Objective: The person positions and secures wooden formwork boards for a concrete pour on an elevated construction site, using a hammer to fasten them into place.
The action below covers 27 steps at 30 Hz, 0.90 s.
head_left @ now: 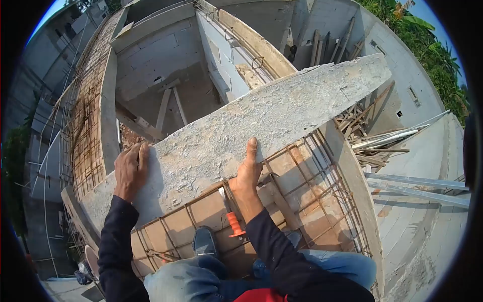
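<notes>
A long wooden board crusted with dried cement lies slantwise across the view, its wide rough face up. My left hand is closed over the board towards its left end, fingers curled at the far edge. Farther right, my right hand grips the near edge, thumb on top and fingers tucked underneath, partly hidden. Just below that hand is a tool with an orange grip and a pale metal shaft, close to the rebar. Both sleeves are dark.
A rebar cage runs under and before the board, with my shoes among its bars. More rebar lines the left wall top. Deep block-walled rooms drop away beyond. Scrap wood and metal bars are at right.
</notes>
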Each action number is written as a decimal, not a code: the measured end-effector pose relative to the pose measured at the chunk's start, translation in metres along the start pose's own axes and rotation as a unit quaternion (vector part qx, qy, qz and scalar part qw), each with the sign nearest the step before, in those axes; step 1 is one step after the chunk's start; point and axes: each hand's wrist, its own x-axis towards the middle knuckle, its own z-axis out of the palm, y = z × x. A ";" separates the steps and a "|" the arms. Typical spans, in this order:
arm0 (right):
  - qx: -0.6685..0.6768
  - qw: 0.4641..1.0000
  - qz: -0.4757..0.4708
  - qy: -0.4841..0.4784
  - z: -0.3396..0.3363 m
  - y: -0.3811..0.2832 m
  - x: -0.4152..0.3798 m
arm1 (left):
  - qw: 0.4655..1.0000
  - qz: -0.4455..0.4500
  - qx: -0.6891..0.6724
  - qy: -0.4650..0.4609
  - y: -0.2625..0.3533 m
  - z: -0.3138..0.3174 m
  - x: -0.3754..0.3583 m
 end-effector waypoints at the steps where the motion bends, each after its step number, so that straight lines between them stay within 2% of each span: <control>1: 0.001 1.000 -0.002 0.006 -0.008 0.013 0.005 | 1.000 -0.022 0.008 -0.003 -0.009 0.006 -0.012; 6: -0.125 0.991 0.037 0.033 -0.026 0.053 0.012 | 0.993 -0.108 0.012 -0.049 -0.036 0.026 -0.054; 8: -0.157 0.983 0.059 0.077 -0.017 0.054 0.013 | 0.982 -0.172 0.016 -0.081 -0.037 0.027 -0.060; 9: -0.134 0.989 0.065 0.020 -0.025 0.056 0.020 | 0.984 -0.161 0.008 -0.069 -0.034 0.030 -0.067; 11: -0.183 0.982 0.036 -0.009 -0.021 0.059 0.026 | 0.978 -0.199 -0.024 -0.052 -0.039 0.038 -0.080; 12: -0.188 0.978 0.093 0.000 -0.013 0.052 0.024 | 0.978 -0.201 -0.027 -0.037 -0.036 0.041 -0.085; 13: -0.208 0.972 0.107 0.019 -0.015 0.055 0.030 | 0.972 -0.225 -0.011 -0.064 -0.034 0.040 -0.087; 14: -0.216 0.969 0.118 0.005 -0.019 0.061 0.037 | 0.972 -0.228 -0.003 -0.054 -0.036 0.046 -0.093; 17: -0.278 0.957 0.078 -0.014 -0.021 0.072 0.047 | 0.966 -0.255 0.001 -0.051 -0.043 0.054 -0.103; 19: -0.299 0.950 0.088 -0.003 -0.019 0.072 0.049 | 0.955 -0.280 -0.004 -0.102 -0.046 0.056 -0.108; 22: -0.360 0.928 0.101 0.006 -0.023 0.070 0.040 | 0.958 -0.280 -0.017 -0.057 -0.049 0.065 -0.113; 23: -0.391 0.916 0.089 -0.003 -0.021 0.072 0.042 | 0.955 -0.293 -0.005 -0.052 -0.057 0.063 -0.111; 24: -0.354 0.928 0.098 -0.062 -0.030 0.073 0.048 | 0.943 -0.317 -0.029 -0.099 -0.065 0.062 -0.111; 25: -0.437 0.896 -0.028 -0.074 -0.053 0.081 0.066 | 0.926 -0.340 -0.065 -0.149 -0.067 0.067 -0.113; 26: -0.445 0.892 -0.025 -0.075 -0.069 0.081 0.077 | 0.908 -0.354 -0.104 -0.197 -0.071 0.071 -0.115; 27: -0.416 0.898 -0.117 -0.076 -0.081 0.080 0.087 | 0.906 -0.358 -0.112 -0.198 -0.078 0.073 -0.117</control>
